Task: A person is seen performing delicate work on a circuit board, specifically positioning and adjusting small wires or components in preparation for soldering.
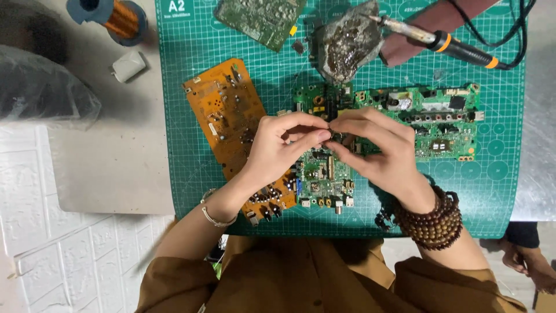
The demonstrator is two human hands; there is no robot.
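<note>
Both hands meet over the middle of the mat: the left hand [282, 145] and the right hand [373, 145] are fingertip to fingertip, pinching a small dark part [331, 137] between thumbs and forefingers, too small to make out what it is. It sits in the air just above the top edge of a small green board [324, 179], which lies flat right under the hands. The left wrist carries a thin bangle [215, 219], the right a thick stack of brown beads [435, 217]. Under the left hand and running up to the left lies an orange board [223, 113], tilted, its lower end studded with dark parts. Behind the right hand stretches a long green board [431, 116], partly covered by the fingers. All of it rests on a green cutting mat [498, 191] with a grid. Farther back, a third green board [263, 17] lies at the top edge, a crusted grey lump [347, 43] sits beside it, and a soldering iron [446, 42] with orange rings lies with its tip on that lump. Off the mat on the left of the worktop [110, 168], there's a spool of copper wire [116, 17] and a small white block [128, 65].
</note>
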